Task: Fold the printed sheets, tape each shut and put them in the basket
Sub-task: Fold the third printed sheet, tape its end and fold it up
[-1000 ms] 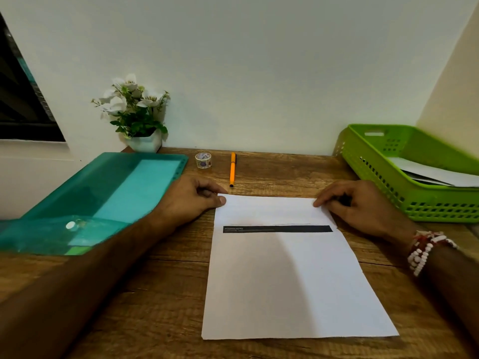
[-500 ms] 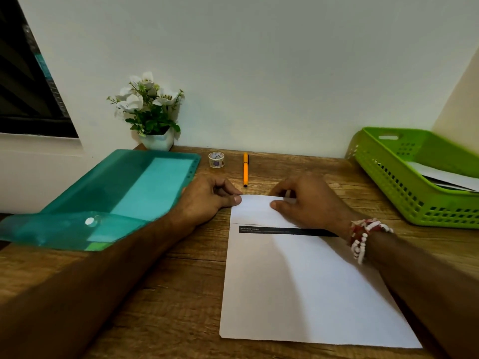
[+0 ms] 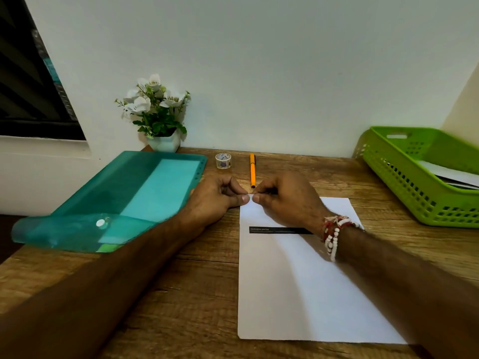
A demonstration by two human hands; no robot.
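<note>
Head view, one tabletop (image 3: 202,294) of brown wood grain set against a pale wall. Item: printed sheet (image 3: 298,294), white, lying flat at centre-right, long edge running from 6 toward 12 o'clock, with a black printed band across its upper part. Item: left hand (image 3: 215,200), fingers curled, thumb and forefinger in a pinching grip on the far left corner of the sheet. Item: right hand (image 3: 287,200), likewise curled, its grip pinching the same far edge just beside the left thumb, the two thumb tips nearly touching; the wrist carries a bracelet (image 3: 333,234) of red and white beads, and the forearm crosses the sheet's right side. Item: basket (image 3: 414,182), green perforated plastic, at 2 o'clock from the sheet, well apart, holding white paper. Item: tape roll (image 3: 223,160), small, patterned, at 12 o'clock near the wall. Item: pen (image 3: 252,170), orange, just right of the tape, pointing toward the hands. Item: folder (image 3: 121,200), translucent teal with a snap button, at 9 o'clock, overhanging the tabletop's left edge. Item: potted plant (image 3: 158,117), white flowers in a white pot, at 11 o'clock against the wall.
</note>
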